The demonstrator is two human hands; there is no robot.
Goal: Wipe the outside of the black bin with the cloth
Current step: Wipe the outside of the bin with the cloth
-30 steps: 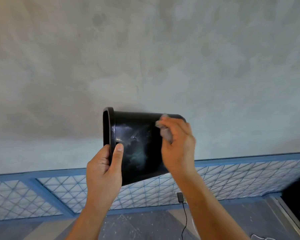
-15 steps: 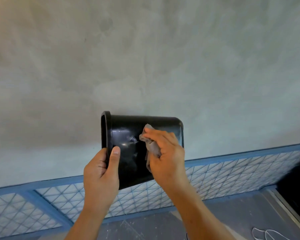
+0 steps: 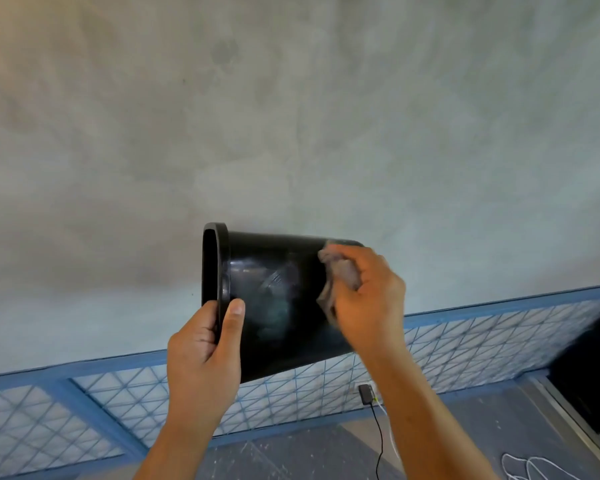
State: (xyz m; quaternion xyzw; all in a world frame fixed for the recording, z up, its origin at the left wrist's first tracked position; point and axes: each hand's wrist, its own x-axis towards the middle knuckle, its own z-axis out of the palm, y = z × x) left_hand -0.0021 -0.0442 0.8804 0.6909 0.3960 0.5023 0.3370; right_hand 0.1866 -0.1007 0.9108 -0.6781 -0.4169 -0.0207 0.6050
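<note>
Our left hand point(image 3: 203, 355) clamps the rim of the black bin point(image 3: 274, 299), held sideways in the air before the grey wall point(image 3: 291, 116). Our right hand point(image 3: 368, 299) presses the bunched cloth point(image 3: 340, 275) against its side near the base. It seems light, stiff and glossy, likely slippery; the rim looks safest.

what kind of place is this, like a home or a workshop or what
Hard to say for sure; probably a plain indoor room, perhaps unfinished or a utility space. The bare grey plaster wall, the blue-framed lattice panel along its base, and a charger plugged in low, its cable trailing over a scuffed floor, suggest that.
</note>
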